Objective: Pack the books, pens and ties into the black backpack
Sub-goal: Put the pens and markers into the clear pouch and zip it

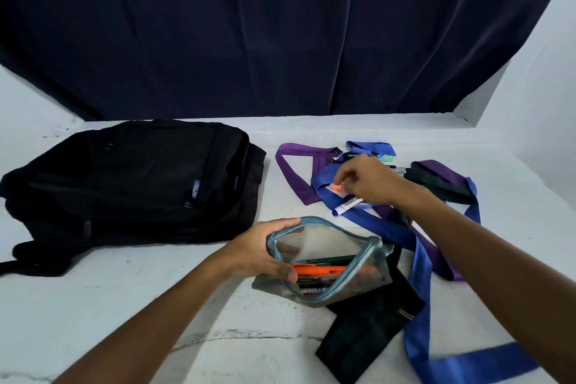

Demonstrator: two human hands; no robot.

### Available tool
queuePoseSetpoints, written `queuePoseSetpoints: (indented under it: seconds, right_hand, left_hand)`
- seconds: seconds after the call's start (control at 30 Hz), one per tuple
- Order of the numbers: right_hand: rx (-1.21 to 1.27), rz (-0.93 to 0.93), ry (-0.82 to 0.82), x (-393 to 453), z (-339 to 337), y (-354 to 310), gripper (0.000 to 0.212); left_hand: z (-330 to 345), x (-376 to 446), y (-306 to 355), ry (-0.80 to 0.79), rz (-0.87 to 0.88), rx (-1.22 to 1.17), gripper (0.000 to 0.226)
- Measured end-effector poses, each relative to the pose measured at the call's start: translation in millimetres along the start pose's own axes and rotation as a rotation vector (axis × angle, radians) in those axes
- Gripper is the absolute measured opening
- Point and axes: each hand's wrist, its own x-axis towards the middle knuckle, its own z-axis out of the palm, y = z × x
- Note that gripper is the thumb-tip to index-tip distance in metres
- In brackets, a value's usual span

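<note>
While left fingers [282, 223] grip the pouch [324, 262] and right fingers [344, 179] pinch a pen [337, 187]: tangled ties [417, 246], backpack [131, 178] nearby.

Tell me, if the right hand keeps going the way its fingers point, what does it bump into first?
Probably the orange-tipped pen right under the right hand, lying on the blue tie. The fingers curl down toward it; whether they already touch is unclear.
</note>
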Motion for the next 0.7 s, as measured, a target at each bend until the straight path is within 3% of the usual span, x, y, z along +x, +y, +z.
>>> queuePoseSetpoints:
  seconds: [0.07, 0.23, 0.47, 0.57, 0.7]
  right_hand:
    - [-0.142, 0.053, 0.058, 8, 4, 31, 0.021]
    - [-0.443, 0.048, -0.077, 4, 28, 62, 0.041]
    - [-0.704, -0.076, -0.048, 4, 33, 55, 0.03]
    - [-0.534, -0.138, 0.115, 4, 23, 47, 0.025]
    - [0.244, -0.14, 0.399, -7, 5, -8, 0.009]
  left_hand:
    - [0, 0, 1, -0.005, 0.0, -0.026, 0.129]
    - [2, 0, 2, -0.001, 0.022, -0.032, 0.118]
    - [2, 1, 4, -0.002, 0.031, -0.052, 0.108]
    - [2, 0, 3, -0.001, 0.011, -0.059, 0.111]
    - [2, -1, 1, 0.002, 0.012, -0.04, 0.123]
